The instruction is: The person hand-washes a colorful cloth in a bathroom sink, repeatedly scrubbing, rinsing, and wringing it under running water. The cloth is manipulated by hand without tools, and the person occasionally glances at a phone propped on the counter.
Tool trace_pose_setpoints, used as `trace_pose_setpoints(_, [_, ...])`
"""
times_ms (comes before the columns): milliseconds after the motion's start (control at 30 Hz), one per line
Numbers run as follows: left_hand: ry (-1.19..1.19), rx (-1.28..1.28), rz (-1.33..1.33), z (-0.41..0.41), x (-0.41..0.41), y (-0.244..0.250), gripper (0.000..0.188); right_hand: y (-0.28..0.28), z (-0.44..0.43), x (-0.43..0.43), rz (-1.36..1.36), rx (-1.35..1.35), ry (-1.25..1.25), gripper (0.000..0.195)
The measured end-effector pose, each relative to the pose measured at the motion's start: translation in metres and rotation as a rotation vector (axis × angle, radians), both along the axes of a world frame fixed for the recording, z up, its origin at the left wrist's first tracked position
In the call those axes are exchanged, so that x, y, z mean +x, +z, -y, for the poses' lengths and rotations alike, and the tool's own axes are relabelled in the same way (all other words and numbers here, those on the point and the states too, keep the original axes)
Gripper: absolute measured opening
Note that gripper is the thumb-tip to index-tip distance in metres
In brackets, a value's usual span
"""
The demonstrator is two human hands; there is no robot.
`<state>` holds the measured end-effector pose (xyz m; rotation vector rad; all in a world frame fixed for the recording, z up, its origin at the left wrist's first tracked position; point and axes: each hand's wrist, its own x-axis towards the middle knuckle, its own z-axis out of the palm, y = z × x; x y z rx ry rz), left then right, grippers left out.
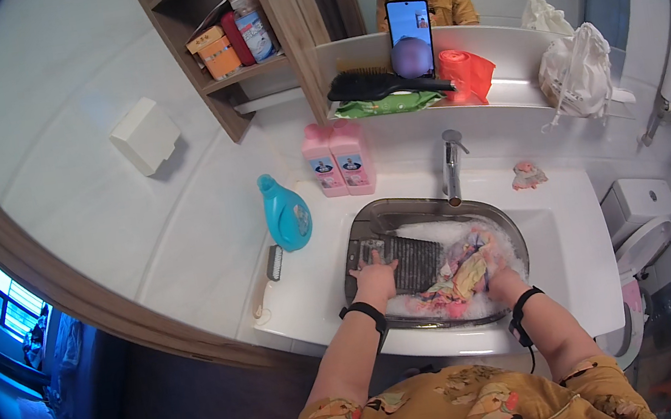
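Note:
A dark translucent wash basin [380,206] stands on the white sink counter, with a ribbed washboard [416,259] along its left side. My left hand [376,278] lies on the washboard's left end, palm down and fingers spread. A wet multicoloured patterned cloth [467,278] is bunched in white suds [425,232] to the right of the ribs. Against the cloth's right side is my right hand [503,279]; foam and fabric partly hide its fingers, so its grip is unclear. Black bands circle both wrists.
A chrome faucet [452,167] rises behind the basin. To the left stand a blue detergent bottle [288,216], two pink bottles [339,164] and a scrub brush [275,263]. A small wet cloth [527,175] lies at the right rear. A phone [410,32] leans on the mirror shelf.

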<state>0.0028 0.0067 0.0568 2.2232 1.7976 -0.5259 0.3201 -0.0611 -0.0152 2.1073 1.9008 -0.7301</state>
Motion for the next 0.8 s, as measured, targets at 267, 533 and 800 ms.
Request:
trace_pose_setpoints(267, [-0.008, -0.149, -0.012, -0.01, -0.002, 0.018, 0.081, 0.006, 0.005, -0.004, -0.013, 0.082, -0.013, 0.112])
trace_pose_setpoints(533, [-0.015, -0.189, -0.03, -0.011, -0.001, 0.02, 0.08, 0.002, 0.005, 0.0, 0.031, 0.114, 0.022, 0.108])
trace_pose_setpoints(800, [-0.003, -0.224, 0.017, -0.015, -0.001, 0.021, 0.077, 0.014, 0.006, -0.004, 0.035, 0.12, 0.007, 0.114])
